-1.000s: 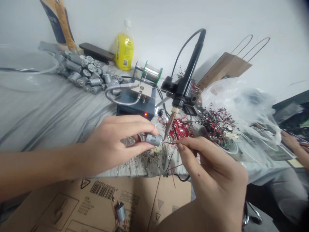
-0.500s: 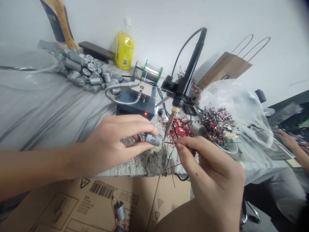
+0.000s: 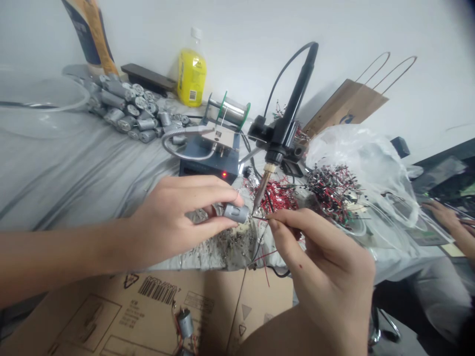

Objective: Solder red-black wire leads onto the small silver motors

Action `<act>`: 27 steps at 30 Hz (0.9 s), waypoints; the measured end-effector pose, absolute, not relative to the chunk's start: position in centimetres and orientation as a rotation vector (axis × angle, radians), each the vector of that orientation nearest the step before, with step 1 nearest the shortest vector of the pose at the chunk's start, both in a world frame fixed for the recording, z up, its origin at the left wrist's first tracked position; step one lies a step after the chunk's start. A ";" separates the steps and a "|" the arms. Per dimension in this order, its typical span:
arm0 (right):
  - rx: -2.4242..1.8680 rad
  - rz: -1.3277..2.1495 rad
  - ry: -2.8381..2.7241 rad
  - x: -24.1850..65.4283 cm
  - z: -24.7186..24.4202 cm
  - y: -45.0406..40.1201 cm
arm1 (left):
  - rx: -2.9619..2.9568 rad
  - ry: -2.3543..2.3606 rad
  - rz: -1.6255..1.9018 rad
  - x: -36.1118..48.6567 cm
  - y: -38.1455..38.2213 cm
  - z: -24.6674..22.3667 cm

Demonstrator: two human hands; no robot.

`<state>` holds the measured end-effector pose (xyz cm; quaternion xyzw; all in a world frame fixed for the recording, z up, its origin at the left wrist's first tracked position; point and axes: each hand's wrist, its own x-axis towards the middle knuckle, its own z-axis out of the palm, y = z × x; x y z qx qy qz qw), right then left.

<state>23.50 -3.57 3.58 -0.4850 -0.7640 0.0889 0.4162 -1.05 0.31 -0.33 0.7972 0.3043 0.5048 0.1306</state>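
A small silver motor [image 3: 236,213] is held on its side between the thumb and fingers of my left hand [image 3: 181,212]. My right hand [image 3: 322,257] pinches a thin dark wire [image 3: 260,218], whose end is at the motor's right end. Just above that end is the tip of a soldering iron [image 3: 264,185], clamped upright at a slant in a black holder [image 3: 278,143]. Whether tip, wire and motor touch is too small to tell. Behind my left hand stands a blue soldering unit [image 3: 208,158] with a red light and a solder spool [image 3: 234,112].
Many silver motors [image 3: 129,109] are heaped at the back left, beside a yellow bottle [image 3: 192,71]. Red wires [image 3: 278,195] and black-and-red wires [image 3: 334,193] lie behind my right hand. A cardboard box [image 3: 148,316] is below the table edge. Another person's hand [image 3: 443,215] shows far right.
My right hand has shifted very slightly left with the wire. My left hand and the motor stay nearly in place.
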 end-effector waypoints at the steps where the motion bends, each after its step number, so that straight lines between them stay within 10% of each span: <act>1: -1.217 0.224 -1.916 23.5 3.6 -3.6 | 2.313 0.889 1.466 -1.1 0.3 -0.3; 27: -1.224 0.208 -1.879 23.3 3.9 -3.6 | 2.302 0.921 1.531 -0.8 0.2 -0.2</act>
